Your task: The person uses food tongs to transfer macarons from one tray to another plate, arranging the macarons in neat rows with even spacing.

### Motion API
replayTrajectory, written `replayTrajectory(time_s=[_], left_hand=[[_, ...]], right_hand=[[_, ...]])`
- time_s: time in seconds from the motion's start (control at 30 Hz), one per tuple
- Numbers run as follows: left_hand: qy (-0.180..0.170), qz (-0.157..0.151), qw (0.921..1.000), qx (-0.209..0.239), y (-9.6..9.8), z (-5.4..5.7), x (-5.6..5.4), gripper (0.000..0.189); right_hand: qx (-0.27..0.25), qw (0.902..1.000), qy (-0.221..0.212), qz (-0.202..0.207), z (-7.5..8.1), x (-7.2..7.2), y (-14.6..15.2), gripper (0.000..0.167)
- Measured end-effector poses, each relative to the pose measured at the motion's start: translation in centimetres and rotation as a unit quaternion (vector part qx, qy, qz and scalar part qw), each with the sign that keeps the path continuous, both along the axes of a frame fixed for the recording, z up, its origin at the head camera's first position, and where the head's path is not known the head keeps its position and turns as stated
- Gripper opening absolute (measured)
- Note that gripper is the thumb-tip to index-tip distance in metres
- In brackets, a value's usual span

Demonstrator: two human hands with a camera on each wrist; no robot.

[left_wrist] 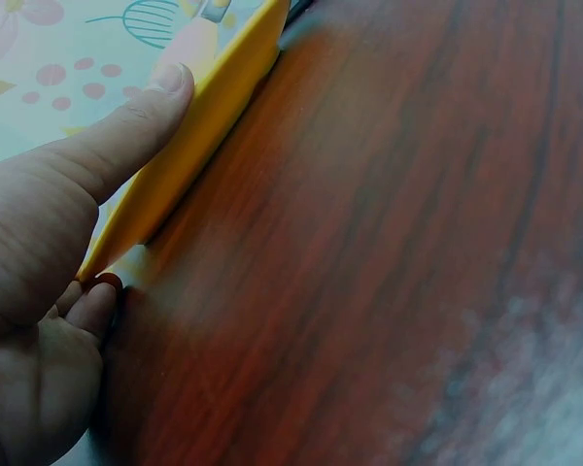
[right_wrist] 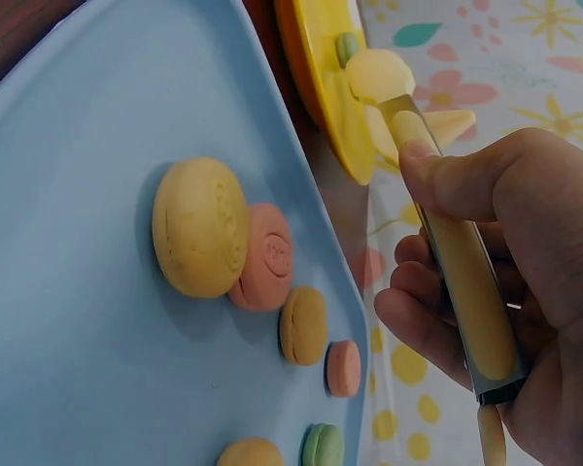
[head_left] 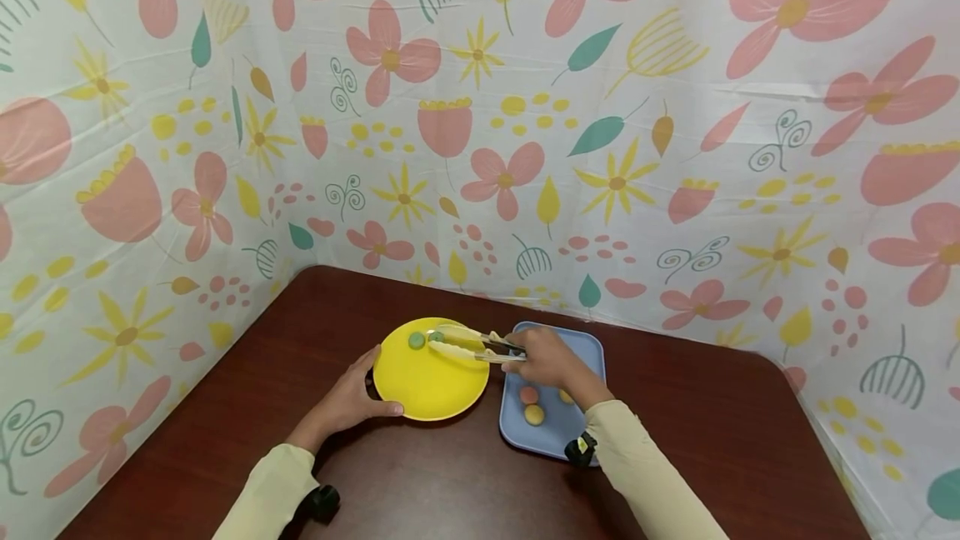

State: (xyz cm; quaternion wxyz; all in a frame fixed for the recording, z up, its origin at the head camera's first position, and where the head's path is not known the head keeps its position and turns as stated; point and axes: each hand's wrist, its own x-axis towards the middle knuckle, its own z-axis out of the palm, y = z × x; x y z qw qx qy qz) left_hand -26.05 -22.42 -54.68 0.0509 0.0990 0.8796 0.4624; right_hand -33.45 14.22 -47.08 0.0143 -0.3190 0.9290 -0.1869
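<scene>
My left hand [head_left: 345,394] grips the near left rim of a round yellow plate [head_left: 431,386]; in the left wrist view the thumb lies along the plate's edge [left_wrist: 199,131] with fingertips below it. My right hand [head_left: 547,357] holds a pair of tongs [head_left: 487,355], silver with cream tips, reaching left over the plate. Between the tips is a green macaron [head_left: 437,337]; whether it touches the plate I cannot tell. Just left of it a second green macaron [head_left: 416,341] lies on the plate. The right wrist view shows the thumb pressed along the tongs' handle [right_wrist: 462,282].
A blue rectangular tray [head_left: 521,432] stands right of the plate, partly under my right arm. On it are several macarons, among them a yellow one [right_wrist: 199,228], a pink one [right_wrist: 264,257] and a green one [right_wrist: 323,447]. A flower-patterned cloth [head_left: 450,215] hangs behind the brown table [head_left: 420,482].
</scene>
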Motion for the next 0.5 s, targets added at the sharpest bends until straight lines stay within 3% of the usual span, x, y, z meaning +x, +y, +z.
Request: replayTrajectory(time_s=[0.23,0.5], left_hand=[[-0.003,-0.002,1.0,0.003,0.1,0.1,0.1,0.126],[-0.002,0.002,1.0,-0.002,-0.1,-0.1,0.0,0.127]], right_hand=[[0.008,0.9999,-0.004,-0.011,-0.4,0.0,-0.2,0.048],[-0.01,0.9998,0.002,-0.017,0.3,1.0,1.1,0.048]])
